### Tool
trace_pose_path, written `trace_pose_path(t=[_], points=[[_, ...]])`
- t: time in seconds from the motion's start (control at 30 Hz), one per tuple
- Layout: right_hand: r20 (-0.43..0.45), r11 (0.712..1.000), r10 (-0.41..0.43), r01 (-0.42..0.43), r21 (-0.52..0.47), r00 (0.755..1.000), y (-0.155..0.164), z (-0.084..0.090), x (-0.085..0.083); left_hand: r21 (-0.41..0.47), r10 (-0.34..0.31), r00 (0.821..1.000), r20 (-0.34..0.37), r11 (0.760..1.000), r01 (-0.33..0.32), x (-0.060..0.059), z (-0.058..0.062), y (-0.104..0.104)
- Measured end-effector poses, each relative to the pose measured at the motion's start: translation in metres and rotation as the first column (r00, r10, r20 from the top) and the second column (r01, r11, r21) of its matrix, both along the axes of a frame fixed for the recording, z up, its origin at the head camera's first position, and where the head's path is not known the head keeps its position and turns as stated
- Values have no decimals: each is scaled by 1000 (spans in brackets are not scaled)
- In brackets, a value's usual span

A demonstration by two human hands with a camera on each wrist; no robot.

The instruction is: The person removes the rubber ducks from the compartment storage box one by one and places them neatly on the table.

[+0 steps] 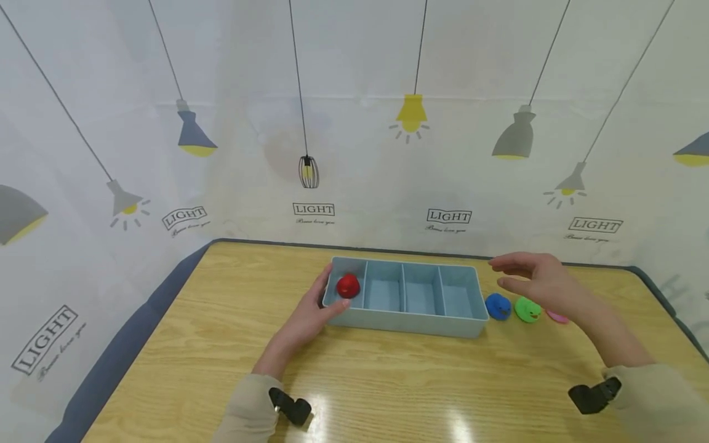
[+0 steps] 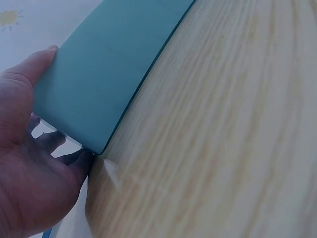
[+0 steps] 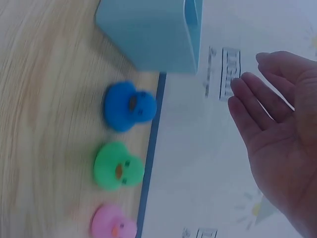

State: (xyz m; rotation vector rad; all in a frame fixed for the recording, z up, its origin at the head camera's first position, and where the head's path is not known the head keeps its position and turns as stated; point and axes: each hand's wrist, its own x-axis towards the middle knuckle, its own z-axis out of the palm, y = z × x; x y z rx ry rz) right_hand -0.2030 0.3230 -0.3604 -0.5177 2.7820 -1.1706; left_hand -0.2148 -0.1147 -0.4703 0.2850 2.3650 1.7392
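Since it looks like thin moulded plastic, the pale blue tray [image 1: 407, 320] is probably handling as something light and stiff, apt to slide on the smooth wood, so its short end walls seem the surest place to take hold. It is lying near the far edge of the wooden table [image 1: 221, 344], long and shallow, split into four compartments, with a red duck [image 1: 348, 285] sitting in the leftmost. Bracing the tray's left end, the left hand [image 1: 307, 320] is pressing fingers and thumb round that corner. Hovering spread and empty, the right hand [image 1: 540, 283] is hanging above the blue duck [image 1: 498, 306], green duck [image 1: 527, 309] and pink duck [image 1: 557, 317] lined up just beside the tray's right end.
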Motion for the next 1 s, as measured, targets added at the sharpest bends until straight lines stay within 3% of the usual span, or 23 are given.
trace_pose_path(t=[0.27, 0.57, 0.77, 1.0], points=[[2, 995, 102, -102, -19, 995, -44, -1, -6, -8, 8, 1000, -2, 1000, -8, 1, 2, 1], [-40, 979, 185, -188, -77, 982, -75, -13, -18, -2, 5, 1000, 7, 1000, -5, 0, -1, 0], [-80, 975, 200, -207, -78, 976, -89, -16, -26, -6, 7, 1000, 9, 1000, -7, 1, 0, 0], [-67, 967, 216, -223, -124, 974, -104, -20, -28, -1, 1, 1000, -1, 1000, -1, 0, 1, 0]])
